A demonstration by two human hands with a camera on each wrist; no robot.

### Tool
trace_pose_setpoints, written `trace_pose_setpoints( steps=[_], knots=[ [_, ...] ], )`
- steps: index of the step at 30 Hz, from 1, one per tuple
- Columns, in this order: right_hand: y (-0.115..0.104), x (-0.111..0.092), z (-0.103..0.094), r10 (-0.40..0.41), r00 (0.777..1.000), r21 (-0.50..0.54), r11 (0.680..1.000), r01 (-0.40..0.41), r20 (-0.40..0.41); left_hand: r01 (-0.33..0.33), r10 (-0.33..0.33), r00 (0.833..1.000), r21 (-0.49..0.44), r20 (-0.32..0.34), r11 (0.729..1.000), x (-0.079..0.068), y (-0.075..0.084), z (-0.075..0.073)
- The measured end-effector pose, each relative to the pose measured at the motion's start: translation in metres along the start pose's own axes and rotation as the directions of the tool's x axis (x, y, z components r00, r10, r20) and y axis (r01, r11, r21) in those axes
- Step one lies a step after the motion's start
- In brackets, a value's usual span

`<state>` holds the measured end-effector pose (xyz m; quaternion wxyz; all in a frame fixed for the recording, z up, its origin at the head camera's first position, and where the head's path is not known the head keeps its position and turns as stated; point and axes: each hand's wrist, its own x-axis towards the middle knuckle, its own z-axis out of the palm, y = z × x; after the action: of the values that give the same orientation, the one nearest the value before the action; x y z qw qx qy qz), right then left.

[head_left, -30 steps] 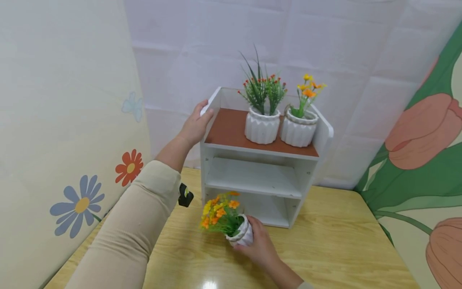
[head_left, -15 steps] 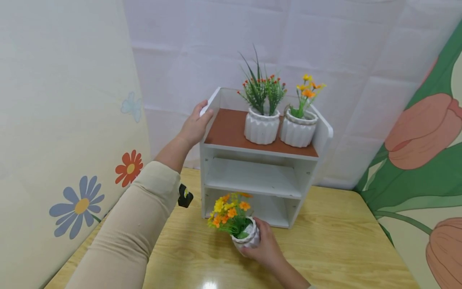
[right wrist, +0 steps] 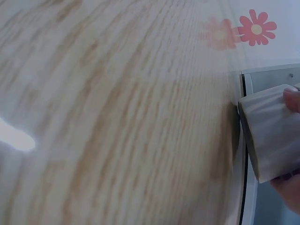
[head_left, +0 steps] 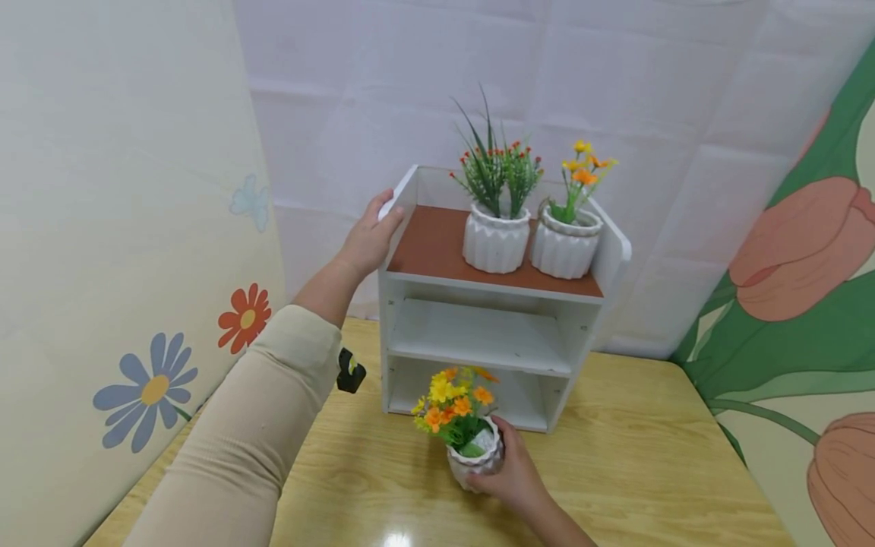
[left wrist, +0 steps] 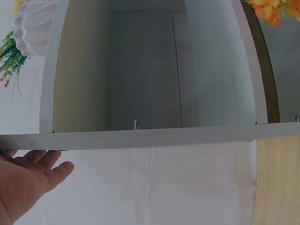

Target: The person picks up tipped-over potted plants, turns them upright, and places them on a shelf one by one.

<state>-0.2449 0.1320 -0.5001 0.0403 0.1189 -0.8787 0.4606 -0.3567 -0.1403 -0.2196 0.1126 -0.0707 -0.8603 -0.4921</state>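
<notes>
My right hand [head_left: 513, 475] grips a white ribbed flowerpot [head_left: 477, 467] from its right side. Yellow and orange artificial flowers [head_left: 451, 399] lean left out of the pot, which is close over the table before the shelf's bottom tier. In the right wrist view the pot [right wrist: 272, 133] shows side-on, with fingertips [right wrist: 291, 99] on it. My left hand [head_left: 369, 239] holds the upper left side panel of a small white shelf [head_left: 478, 334]. In the left wrist view, that hand's fingers [left wrist: 58, 173] lie against the panel's outer face.
On the shelf's brown top stand a white pot [head_left: 495, 247] with grass and red flowers and another white pot [head_left: 566, 247] with yellow-orange flowers. A small black object [head_left: 351, 372] is left of the shelf. The wooden table [head_left: 642, 456] extends right.
My right hand has moved the flowerpot to the right and slightly towards me, and the pot has turned more upright. The left hand and shelf stay where they were.
</notes>
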Motion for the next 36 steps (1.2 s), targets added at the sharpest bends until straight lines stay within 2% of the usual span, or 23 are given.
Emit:
trace_pose_setpoints(
  steps=[7,13,22,36],
  knots=[
    [0.003,-0.002,-0.003,0.076,0.996,0.067,0.995,-0.079,0.04,0.004,-0.003,1.0,-0.004,0.003,1.0,0.001,0.0,0.0],
    [0.006,-0.003,-0.006,0.183,0.979,0.124,0.973,-0.193,0.092,0.007,-0.007,1.0,-0.01,0.005,1.0,0.0,0.0,0.0],
    [0.017,-0.004,-0.003,0.158,0.985,0.141,0.976,-0.166,0.067,0.008,-0.008,1.0,-0.021,0.003,1.0,0.0,0.0,0.0],
    [0.016,-0.006,-0.002,0.135,0.99,0.173,0.975,-0.141,0.045,0.003,-0.003,1.0,-0.015,-0.001,1.0,-0.001,0.001,0.0]
  ],
)
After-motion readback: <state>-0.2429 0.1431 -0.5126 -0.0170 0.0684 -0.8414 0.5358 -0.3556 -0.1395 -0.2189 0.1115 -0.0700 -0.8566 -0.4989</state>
